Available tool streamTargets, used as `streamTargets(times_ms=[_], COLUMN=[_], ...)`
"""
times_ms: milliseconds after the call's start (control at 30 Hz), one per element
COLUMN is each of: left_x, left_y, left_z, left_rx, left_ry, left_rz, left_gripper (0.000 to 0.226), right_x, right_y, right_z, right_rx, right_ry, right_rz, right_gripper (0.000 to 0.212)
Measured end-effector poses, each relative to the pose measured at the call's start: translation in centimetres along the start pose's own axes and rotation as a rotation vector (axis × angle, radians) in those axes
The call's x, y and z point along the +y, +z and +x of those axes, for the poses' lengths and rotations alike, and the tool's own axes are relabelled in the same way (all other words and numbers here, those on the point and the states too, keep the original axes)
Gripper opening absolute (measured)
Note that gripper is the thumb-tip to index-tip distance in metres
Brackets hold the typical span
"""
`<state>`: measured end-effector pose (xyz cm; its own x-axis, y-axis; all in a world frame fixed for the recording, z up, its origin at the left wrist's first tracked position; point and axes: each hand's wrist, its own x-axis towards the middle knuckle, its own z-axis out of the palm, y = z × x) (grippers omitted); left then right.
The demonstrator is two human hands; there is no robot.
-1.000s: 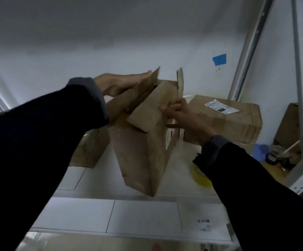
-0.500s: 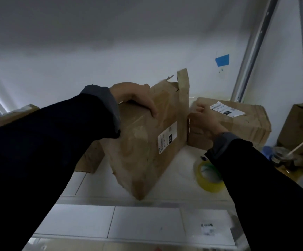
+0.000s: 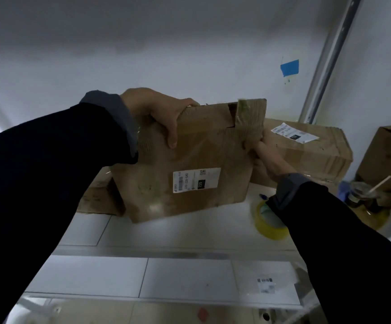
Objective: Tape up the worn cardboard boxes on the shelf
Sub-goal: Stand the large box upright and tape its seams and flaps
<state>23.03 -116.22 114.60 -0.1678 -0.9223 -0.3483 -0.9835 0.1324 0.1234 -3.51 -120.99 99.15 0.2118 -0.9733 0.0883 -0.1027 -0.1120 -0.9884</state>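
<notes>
A worn brown cardboard box (image 3: 189,164) with a white label faces me, tilted above the white shelf (image 3: 178,230). Old tape and a torn gap show near its top right corner. My left hand (image 3: 157,113) grips the box's top left edge, thumb down the front face. My right hand (image 3: 258,148) grips the box's right edge near the taped flap. A yellow tape roll (image 3: 268,223) lies on the shelf below my right forearm, partly hidden by the sleeve.
A second labelled cardboard box (image 3: 306,150) lies behind on the right. Another flattened box (image 3: 98,199) sits behind on the left. A brown box (image 3: 383,157) and a plastic cup with a straw (image 3: 362,192) stand far right. Metal uprights (image 3: 325,57) frame the shelf.
The box has turned so its labelled face points at me and its flaps are folded down. My left hand moved to the top left edge; my right hand took the right edge.
</notes>
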Motion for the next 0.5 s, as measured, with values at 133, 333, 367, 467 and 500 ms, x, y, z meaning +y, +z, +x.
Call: streamTargets(times_ms=[133, 333, 367, 467, 500], left_x=[0.1, -0.1, -0.2, 0.0, 0.1], left_y=[0.0, 2.4, 3.1, 5.1, 5.7], left_z=[0.7, 1.4, 1.5, 1.3, 1.1], left_rx=[-0.002, 0.183, 0.253, 0.467, 0.527], left_ry=[0.005, -0.023, -0.015, -0.014, -0.012], left_rz=[0.072, 0.087, 0.098, 0.152, 0.153], left_gripper=[0.122, 0.132, 0.132, 0.135, 0.133], right_x=[0.1, 7.1, 8.3, 10.3, 11.1], right_y=[-1.1, -5.2, -5.8, -6.7, -7.1], right_z=[-1.9, -1.5, -1.7, -3.3, -3.5], right_rx=[0.065, 0.243, 0.185, -0.002, -0.02], right_ry=[-0.061, 0.082, 0.126, 0.24, 0.267], right_rz=[0.017, -0.421, -0.496, -0.663, -0.705], right_gripper=[0.035, 0.026, 0.029, 0.016, 0.013])
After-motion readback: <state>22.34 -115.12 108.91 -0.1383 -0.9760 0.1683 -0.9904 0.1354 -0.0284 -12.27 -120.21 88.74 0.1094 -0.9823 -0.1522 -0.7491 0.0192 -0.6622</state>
